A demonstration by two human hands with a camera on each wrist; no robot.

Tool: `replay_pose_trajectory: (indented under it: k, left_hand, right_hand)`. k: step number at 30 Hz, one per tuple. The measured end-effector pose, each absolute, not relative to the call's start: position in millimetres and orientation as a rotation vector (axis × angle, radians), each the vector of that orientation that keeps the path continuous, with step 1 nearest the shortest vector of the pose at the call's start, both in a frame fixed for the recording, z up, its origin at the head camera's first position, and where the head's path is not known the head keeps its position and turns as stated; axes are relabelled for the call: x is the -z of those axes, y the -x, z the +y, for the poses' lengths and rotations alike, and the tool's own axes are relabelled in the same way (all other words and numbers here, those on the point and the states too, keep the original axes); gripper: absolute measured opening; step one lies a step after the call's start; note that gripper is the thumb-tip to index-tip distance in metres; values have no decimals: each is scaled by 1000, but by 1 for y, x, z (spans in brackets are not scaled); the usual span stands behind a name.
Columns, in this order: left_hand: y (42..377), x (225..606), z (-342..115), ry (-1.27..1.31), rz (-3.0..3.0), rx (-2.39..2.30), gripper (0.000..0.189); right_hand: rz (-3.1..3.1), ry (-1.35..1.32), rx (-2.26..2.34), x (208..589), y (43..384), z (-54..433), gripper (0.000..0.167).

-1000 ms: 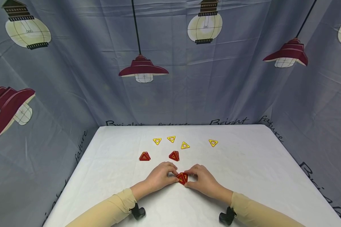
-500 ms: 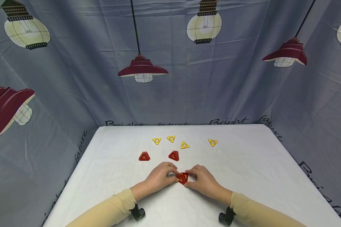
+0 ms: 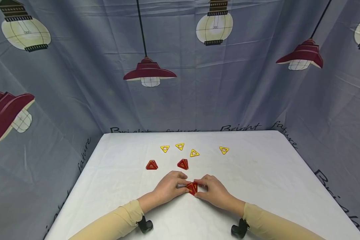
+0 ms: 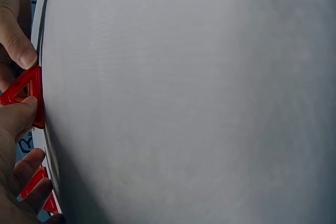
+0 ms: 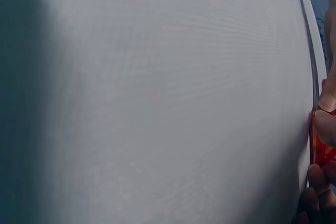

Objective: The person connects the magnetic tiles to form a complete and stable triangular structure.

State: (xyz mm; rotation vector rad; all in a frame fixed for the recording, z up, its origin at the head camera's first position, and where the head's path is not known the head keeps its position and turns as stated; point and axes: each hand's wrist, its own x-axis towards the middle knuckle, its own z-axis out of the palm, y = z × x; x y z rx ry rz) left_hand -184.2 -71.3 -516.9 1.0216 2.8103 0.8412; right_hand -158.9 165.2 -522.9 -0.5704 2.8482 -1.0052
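Close to the front of the white table, a small red pyramid of triangular tiles (image 3: 192, 188) is held between two hands. On its left side the left hand (image 3: 169, 186) pinches it with thumb and index finger. The right hand (image 3: 214, 190) grips the opposite side, its thumb low and its index finger near the top. From the left wrist, a red triangular face of the pyramid (image 4: 39, 108) shows under a thumb. The right wrist view catches only a red-orange part of the pyramid (image 5: 325, 153) at its edge, mostly covered by fingers.
Beyond the hands stand two more red pyramids, one to the left (image 3: 151, 165) and one nearer the middle (image 3: 183, 164). Several flat yellow triangle frames lie farther back, including one at the right (image 3: 224, 150). A printed grey curtain (image 3: 180, 103) surrounds the white table (image 3: 258, 180).
The left index finger has slid slightly right, farther over the pyramid's top. Both hands otherwise keep their places, and the other pieces lie as before.
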Motion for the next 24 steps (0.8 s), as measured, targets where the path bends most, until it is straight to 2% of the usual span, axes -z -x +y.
replay_pose_trajectory:
  k: [18,24]
  left_hand:
    - [183,515,-71,-998,2818,-835,26]
    - [183,516,-71,-995,2837,-840,25]
  right_hand:
    - [2877,557,980,524,160,163,53]
    - [2910,500,973,524,159,162,45]
